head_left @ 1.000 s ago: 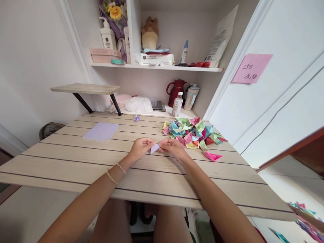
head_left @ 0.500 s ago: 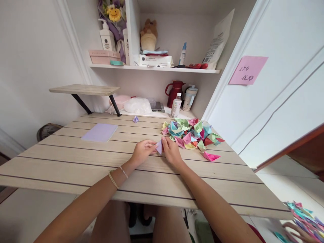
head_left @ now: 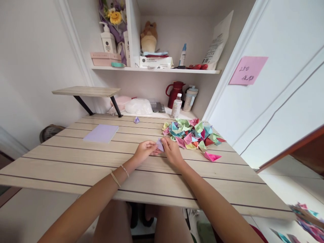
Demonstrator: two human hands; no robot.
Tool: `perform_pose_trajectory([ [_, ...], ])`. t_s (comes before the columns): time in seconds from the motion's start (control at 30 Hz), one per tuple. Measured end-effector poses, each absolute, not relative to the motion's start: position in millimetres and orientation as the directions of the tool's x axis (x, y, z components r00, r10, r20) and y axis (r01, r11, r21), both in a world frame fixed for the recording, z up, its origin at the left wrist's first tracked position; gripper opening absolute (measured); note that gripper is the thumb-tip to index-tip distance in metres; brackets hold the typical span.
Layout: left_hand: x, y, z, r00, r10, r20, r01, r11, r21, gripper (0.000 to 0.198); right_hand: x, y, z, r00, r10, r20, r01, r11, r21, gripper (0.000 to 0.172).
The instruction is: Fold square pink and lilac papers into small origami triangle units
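A small folded piece of purple paper (head_left: pixel 160 145) is held between my two hands, just above the middle of the table. My left hand (head_left: pixel 146 149) pinches its left side. The fingers of my right hand (head_left: pixel 172 148) are closed on its right edge, the thumb on top. Right behind my right hand lies a heap of folded paper boats (head_left: pixel 184 130) in green, blue, pink, yellow and red. One bright pink boat (head_left: pixel 212 157) lies apart at the heap's front. To the left rests a stack of square purple paper sheets (head_left: pixel 101 133). A small folded purple paper piece (head_left: pixel 136 119) stands near the back.
The slatted wooden table (head_left: pixel 121 182) has a small raised shelf (head_left: pixel 86 90) at its back left. Behind the heap stand a white-capped bottle (head_left: pixel 176 106), a red jug (head_left: pixel 175 92) and a tumbler (head_left: pixel 190 98). More colourful folded paper (head_left: pixel 310 222) lies low at the right.
The purple paper has turned between my fingers, from an upright triangle to a flatter, wider shape. Both hands remain in nearly the same place.
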State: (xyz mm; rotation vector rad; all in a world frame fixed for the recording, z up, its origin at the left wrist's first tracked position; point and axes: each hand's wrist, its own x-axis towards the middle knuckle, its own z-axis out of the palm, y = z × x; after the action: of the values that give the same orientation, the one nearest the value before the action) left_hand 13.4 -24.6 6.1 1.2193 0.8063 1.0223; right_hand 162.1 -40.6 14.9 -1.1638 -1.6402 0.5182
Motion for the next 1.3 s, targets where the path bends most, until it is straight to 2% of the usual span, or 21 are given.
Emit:
perform_pose_trajectory([
  [0.13, 8, -19, 6, 0.314, 0.949, 0.019, -0.248, 0.063, 0.967, 0.029, 163, -40, 18, -0.088, 0.936, 0.341, 0.178, 0.351, -0.919, 0.03],
  [0.4, 5, -15, 5, 0.334, 0.943, 0.015, -0.256, 0.075, 0.964, 0.029, 163, -37, 18, -0.121, 0.952, 0.28, 0.091, 0.291, -0.952, 0.027],
  [0.6, 3, -15, 4, 0.337, 0.941, 0.026, -0.271, 0.071, 0.96, 0.027, 164, -36, 16, -0.123, 0.948, 0.294, 0.121, 0.308, -0.944, 0.025],
  [0.8, 2, -15, 4, 0.335, 0.942, 0.013, -0.257, 0.078, 0.963, 0.028, 167, -39, 18, -0.208, 0.922, 0.325, 0.154, 0.359, -0.92, 0.028],
  [0.87, 2, -16, 5, 0.346, 0.938, -0.005, -0.268, 0.103, 0.958, 0.027, 166, -43, 20, -0.156, 0.891, 0.427, 0.271, 0.454, -0.849, 0.023],
  [0.97, 4, -18, 7, 0.411, 0.911, -0.045, -0.28, 0.173, 0.944, 0.027, 163, -48, 23, -0.141, 0.79, 0.597, 0.447, 0.589, -0.674, 0.019],
  [1.1, 4, -21, 9, 0.477, 0.876, -0.069, -0.266, 0.219, 0.939, 0.03, 162, -49, 22, -0.216, 0.737, 0.64, 0.525, 0.641, -0.561, 0.023],
  [1.2, 3, -22, 11, 0.461, 0.885, -0.059, -0.21, 0.173, 0.962, 0.026, 164, -47, 21, -0.234, 0.766, 0.598, 0.498, 0.623, -0.603, 0.021],
  [1.3, 1, -20, 11, 0.396, 0.917, -0.046, -0.08, 0.085, 0.993, 0.026, 168, -44, 22, -0.256, 0.848, 0.464, 0.365, 0.529, -0.766, 0.023],
])
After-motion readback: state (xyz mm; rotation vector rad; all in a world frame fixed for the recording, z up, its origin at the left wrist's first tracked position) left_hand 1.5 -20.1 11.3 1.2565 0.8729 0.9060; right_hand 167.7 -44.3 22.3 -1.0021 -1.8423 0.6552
